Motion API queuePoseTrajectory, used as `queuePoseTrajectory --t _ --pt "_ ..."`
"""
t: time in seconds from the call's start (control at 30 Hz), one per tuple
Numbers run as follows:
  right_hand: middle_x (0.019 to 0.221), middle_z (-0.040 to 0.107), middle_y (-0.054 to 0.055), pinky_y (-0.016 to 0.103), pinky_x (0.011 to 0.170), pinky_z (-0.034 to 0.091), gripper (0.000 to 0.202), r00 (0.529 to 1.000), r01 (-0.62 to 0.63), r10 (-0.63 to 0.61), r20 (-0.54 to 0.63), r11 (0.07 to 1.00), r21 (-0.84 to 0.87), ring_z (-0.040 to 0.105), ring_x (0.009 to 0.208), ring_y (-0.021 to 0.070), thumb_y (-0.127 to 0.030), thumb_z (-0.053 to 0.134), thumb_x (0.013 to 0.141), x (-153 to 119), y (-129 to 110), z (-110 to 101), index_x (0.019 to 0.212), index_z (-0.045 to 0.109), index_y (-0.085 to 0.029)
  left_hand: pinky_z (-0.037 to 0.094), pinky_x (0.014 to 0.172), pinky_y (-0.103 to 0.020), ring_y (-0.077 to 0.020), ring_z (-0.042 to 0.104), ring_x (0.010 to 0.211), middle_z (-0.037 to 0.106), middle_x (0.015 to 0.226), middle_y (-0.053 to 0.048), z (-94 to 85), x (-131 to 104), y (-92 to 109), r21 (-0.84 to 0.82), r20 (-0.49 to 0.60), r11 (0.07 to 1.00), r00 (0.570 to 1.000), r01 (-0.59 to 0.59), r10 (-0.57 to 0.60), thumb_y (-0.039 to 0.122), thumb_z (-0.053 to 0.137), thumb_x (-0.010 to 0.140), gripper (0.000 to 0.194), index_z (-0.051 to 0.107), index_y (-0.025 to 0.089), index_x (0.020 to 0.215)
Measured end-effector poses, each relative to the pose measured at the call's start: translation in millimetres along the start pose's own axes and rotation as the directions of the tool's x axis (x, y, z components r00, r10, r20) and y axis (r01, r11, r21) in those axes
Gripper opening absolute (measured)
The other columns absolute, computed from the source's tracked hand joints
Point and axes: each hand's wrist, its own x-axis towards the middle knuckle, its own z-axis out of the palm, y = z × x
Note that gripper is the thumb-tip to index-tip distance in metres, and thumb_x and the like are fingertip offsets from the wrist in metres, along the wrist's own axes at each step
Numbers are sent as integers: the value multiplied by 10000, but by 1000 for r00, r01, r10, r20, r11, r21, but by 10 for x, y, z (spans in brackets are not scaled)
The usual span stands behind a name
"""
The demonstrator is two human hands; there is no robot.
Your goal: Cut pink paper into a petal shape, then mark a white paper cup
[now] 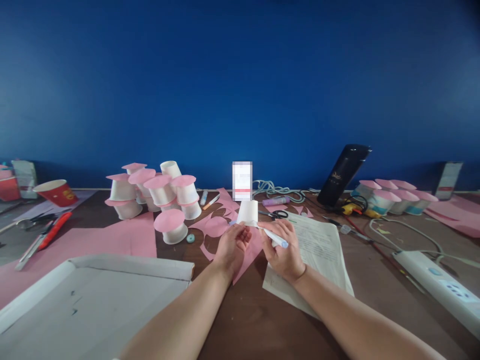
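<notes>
At the middle of the table, my left hand [231,246] is closed on a white paper cup [247,211] by its near end; the cup lies tilted away from me. My right hand [283,250] grips a white marker with a blue end [275,237], its tip side pointing at the cup's near end. Fingers hide the exact spot where marker and cup meet. Pink paper scraps [216,226] lie to the left of the cup. Black-handled scissors [279,214] rest just right of it.
Stacked white cups with pink paper discs [159,182] stand at left, near pink paper [112,235] and a white box lid [105,295]. On the right are a printed sheet [322,245], a black bottle [343,175], more disc-topped cups [405,202] and a power strip [442,285].
</notes>
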Motion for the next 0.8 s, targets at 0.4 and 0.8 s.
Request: queuePoseTrajectory --t 0.4,0.8 --pt "974 715 38 431 922 412 315 1000 31 -31 -7 1000 7 639 857 190 -151 508 892 -3 -14 -5 1186 576 -242 500 656 -192 -78 587 619 611 692 -31 -4 -2 3 -15 0 1000 1000 18 -18 62 642 773 72 614 112 729" --pt "940 697 33 430 929 407 241 1000 -17 19 -24 999 50 619 825 184 -138 512 885 -3 -33 -17 1099 581 -225 500 642 -183 -72 577 608 602 679 -27 58 -51 49 -48 -56 998 998 34 -37 58 632 776 81 609 113 721"
